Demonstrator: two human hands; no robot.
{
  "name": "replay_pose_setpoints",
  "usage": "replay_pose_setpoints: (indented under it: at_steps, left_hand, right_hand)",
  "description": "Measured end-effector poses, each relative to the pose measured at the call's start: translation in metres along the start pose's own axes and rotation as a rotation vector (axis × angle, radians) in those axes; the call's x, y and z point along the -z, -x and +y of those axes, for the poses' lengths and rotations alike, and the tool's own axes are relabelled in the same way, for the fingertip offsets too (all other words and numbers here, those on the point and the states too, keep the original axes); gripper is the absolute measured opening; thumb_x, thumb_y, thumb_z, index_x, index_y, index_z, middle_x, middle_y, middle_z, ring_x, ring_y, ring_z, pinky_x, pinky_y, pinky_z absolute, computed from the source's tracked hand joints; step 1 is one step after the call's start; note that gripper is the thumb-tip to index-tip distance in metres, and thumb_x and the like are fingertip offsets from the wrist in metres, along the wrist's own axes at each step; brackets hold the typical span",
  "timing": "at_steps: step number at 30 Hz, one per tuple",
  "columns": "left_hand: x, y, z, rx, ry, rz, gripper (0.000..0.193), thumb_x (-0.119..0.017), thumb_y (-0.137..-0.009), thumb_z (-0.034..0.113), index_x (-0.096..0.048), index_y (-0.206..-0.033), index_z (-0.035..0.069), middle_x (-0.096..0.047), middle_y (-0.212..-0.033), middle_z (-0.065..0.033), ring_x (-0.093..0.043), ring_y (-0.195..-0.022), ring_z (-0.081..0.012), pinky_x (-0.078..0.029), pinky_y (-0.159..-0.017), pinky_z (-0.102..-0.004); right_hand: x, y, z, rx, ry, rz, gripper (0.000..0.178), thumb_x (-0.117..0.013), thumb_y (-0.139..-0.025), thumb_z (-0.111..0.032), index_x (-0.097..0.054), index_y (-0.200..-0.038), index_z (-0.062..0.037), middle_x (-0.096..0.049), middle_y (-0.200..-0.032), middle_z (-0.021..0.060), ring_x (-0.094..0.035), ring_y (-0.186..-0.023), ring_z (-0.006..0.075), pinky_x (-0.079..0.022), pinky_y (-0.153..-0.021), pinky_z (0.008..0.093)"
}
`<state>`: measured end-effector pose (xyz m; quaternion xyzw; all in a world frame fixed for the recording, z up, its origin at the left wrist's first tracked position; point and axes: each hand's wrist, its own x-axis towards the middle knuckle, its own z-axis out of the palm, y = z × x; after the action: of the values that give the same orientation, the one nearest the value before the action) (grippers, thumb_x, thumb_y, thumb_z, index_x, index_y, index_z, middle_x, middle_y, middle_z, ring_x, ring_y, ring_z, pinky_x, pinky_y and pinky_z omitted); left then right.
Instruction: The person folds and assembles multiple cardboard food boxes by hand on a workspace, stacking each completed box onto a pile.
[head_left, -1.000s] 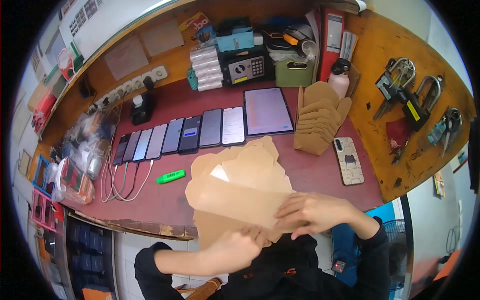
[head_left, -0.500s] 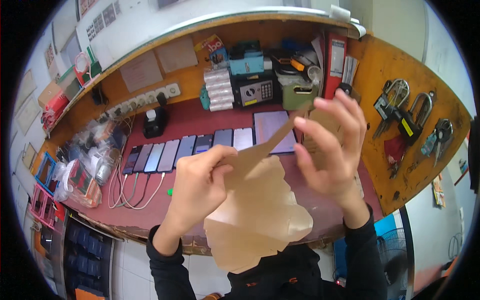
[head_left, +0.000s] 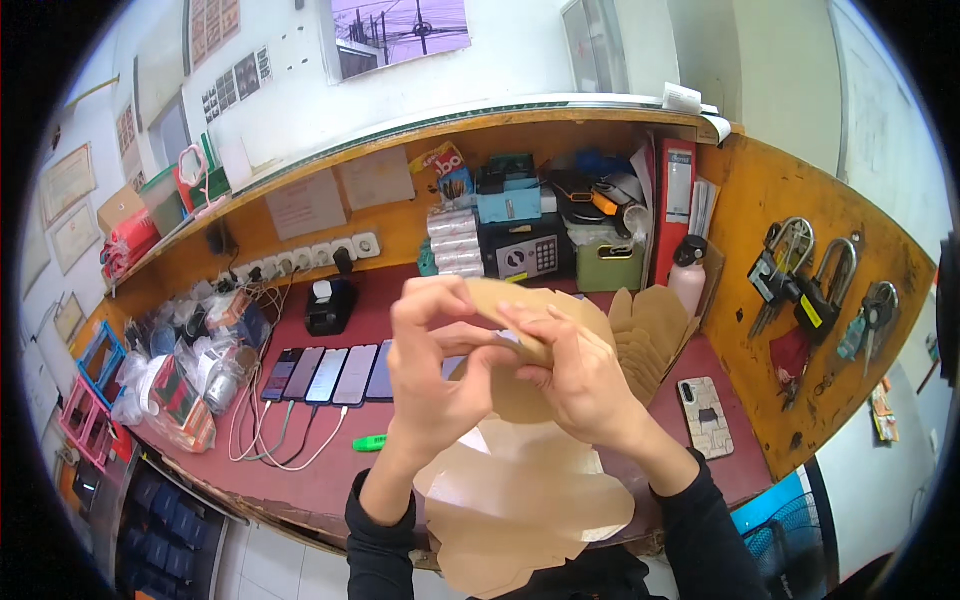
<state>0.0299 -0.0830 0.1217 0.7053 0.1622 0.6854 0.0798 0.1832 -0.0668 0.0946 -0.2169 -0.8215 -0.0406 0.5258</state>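
Over the middle of the desk, both my hands pinch a brown cardboard blank (head_left: 590, 315). My left hand (head_left: 435, 350) has its thumb and fingers closed on the left part, bending its edge. My right hand (head_left: 575, 375) grips the near edge close to the left fingertips. The piece is curved upward, and part of it is hidden behind my hands. Below them, at the desk's front edge, lie several flat, scallop-edged cardboard sheets (head_left: 520, 490), overlapping. To the right of my right hand stands a leaning bunch of brown cardboard pieces (head_left: 650, 340) with rounded edges.
A row of phones (head_left: 325, 375) with charging cables lies left of my hands, near a green highlighter (head_left: 369, 443). A phone in a patterned case (head_left: 706, 417) rests at the right. A pale bottle (head_left: 686, 275), a safe (head_left: 520, 250) and a red binder (head_left: 676, 200) stand behind.
My right hand, open and spread before, has come in to pinch the cardboard blank beside my left. The blank has turned and is bent. The view has tilted upward.
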Motion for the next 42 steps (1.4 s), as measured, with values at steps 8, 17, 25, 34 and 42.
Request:
replay_pose_setpoints:
  at_steps: [8,17,25,34,42]
  left_hand:
    - [-0.001,-0.002,-0.015,-0.258,-0.089,0.049,0.055,-0.054,-0.062,-0.023,-0.036,-0.107,0.001,-0.042,-0.103,-0.0154,-0.055,-0.09,-0.0161,-0.056,-0.07,-0.0225]
    - [0.056,0.015,0.008,0.312,-0.496,-0.057,0.083,-0.023,-0.079,0.075,-0.056,-0.09,-0.001,-0.059,-0.09,-0.0161,-0.056,-0.082,-0.0219,-0.043,-0.073,-0.0334]
    - [0.043,0.033,-0.027,0.542,0.766,-0.408,0.089,-0.04,-0.079,0.068,-0.036,-0.129,-0.006,-0.045,-0.128,-0.017,-0.044,-0.117,-0.0257,-0.032,-0.098,-0.0358]
    - [0.031,0.028,-0.029,0.907,0.58,-0.038,0.045,-0.056,-0.087,0.019,-0.041,-0.124,-0.003,-0.053,-0.115,-0.0122,-0.054,-0.101,-0.0199,-0.044,-0.085,-0.0311]
    - [0.026,0.025,-0.029,0.991,0.561,-0.059,0.044,-0.058,-0.087,0.02,-0.044,-0.122,-0.002,-0.054,-0.112,-0.0113,-0.054,-0.099,-0.0182,-0.044,-0.083,-0.0294]
  right_hand:
    - [-0.001,-0.013,-0.01,0.119,0.284,0.299,0.036,-0.064,-0.06,-0.004,-0.063,-0.096,-0.0032,-0.059,-0.094,0.0094,-0.055,-0.083,0.0258,-0.046,-0.074,0.0368]
    - [0.018,-0.018,0.027,0.29,0.043,0.731,0.016,-0.063,-0.061,-0.005,-0.069,-0.075,-0.0086,-0.059,-0.074,0.0018,-0.054,-0.068,0.018,-0.044,-0.063,0.0313]
    - [-0.007,-0.018,0.03,0.149,-0.043,0.664,0.033,-0.065,-0.059,0.013,-0.069,-0.089,-0.0029,-0.058,-0.067,0.0046,-0.052,-0.054,0.0146,-0.041,-0.047,0.0234]
    - [-0.004,-0.028,0.046,0.257,-0.093,0.23,0.036,-0.062,-0.053,0.006,-0.07,-0.086,-0.0077,-0.068,-0.09,0.0039,-0.056,-0.057,0.0161,-0.047,-0.054,0.0235]
    - [0.005,-0.024,0.061,0.24,-0.435,0.161,0.031,-0.051,-0.052,0.006,-0.069,-0.076,-0.0032,-0.068,-0.082,0.0088,-0.062,-0.064,0.0171,-0.048,-0.055,0.0242]
